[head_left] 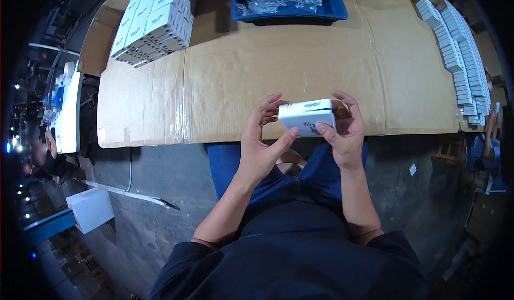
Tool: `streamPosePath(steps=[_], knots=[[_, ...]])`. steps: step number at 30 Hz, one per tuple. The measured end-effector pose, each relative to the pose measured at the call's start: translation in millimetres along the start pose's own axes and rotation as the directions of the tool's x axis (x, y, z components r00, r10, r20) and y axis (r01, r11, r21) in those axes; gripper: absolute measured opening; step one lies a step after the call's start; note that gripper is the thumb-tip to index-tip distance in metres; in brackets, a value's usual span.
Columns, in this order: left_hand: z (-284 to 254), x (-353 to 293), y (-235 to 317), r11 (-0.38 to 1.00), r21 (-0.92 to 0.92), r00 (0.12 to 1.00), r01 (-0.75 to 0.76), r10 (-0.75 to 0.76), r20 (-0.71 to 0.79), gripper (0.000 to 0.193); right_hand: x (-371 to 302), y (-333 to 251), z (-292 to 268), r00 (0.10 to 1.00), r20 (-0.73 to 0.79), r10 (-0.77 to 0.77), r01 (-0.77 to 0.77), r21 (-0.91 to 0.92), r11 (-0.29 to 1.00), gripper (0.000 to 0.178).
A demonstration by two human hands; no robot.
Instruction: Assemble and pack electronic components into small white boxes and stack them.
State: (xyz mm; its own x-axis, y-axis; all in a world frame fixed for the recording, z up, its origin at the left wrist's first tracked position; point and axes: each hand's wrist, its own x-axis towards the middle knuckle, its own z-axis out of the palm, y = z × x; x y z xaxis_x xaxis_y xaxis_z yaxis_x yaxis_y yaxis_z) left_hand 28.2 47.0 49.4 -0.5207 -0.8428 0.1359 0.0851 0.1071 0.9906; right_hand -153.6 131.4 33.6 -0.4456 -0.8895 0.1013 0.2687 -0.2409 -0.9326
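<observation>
White box (302,120) was held between the left hand (258,147) and the right hand (348,139), its longer side running crosswise from one to the other.

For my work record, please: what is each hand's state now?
Left hand: holding the small white carton by its left end.
Right hand: holding the same carton's right end.

Left, middle, right

From afar I see a box stack (152,24) back left on the table (300,59), box rows (451,53) along its right, trays (292,17) at the back between them, a single box (302,119) between left hand (258,145) and right hand (349,142).
</observation>
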Motion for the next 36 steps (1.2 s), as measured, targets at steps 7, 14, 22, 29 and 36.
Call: streamPosePath(steps=[7,14,22,29,36], knots=[[-6,-11,-3,0.968,-0.228,0.993,0.107,-0.114,-0.017,0.05,0,-5,13,0.989,0.125,0.08,-0.092,0.091,0.992,0.055],[-9,-9,11,0.961,-0.277,0.999,-0.009,0.018,0.03,0.047,1,-16,19,0.962,0.26,-0.08,0.088,-0.017,0.996,0.044],[-14,-9,3,0.966,-0.248,0.995,-0.067,0.085,0.06,0.038,-2,-22,17,0.958,0.268,-0.103,0.139,-0.118,0.983,0.044],[-12,-10,0,0.963,-0.27,0.998,-0.01,0.027,0.059,0.038,-4,-14,15,0.949,0.258,-0.183,0.236,-0.19,0.953,0.042],[-12,-10,0,0.958,-0.285,0.997,0.01,0.013,0.081,0.037,-3,-10,10,0.932,0.275,-0.237,0.303,-0.228,0.925,0.039]])
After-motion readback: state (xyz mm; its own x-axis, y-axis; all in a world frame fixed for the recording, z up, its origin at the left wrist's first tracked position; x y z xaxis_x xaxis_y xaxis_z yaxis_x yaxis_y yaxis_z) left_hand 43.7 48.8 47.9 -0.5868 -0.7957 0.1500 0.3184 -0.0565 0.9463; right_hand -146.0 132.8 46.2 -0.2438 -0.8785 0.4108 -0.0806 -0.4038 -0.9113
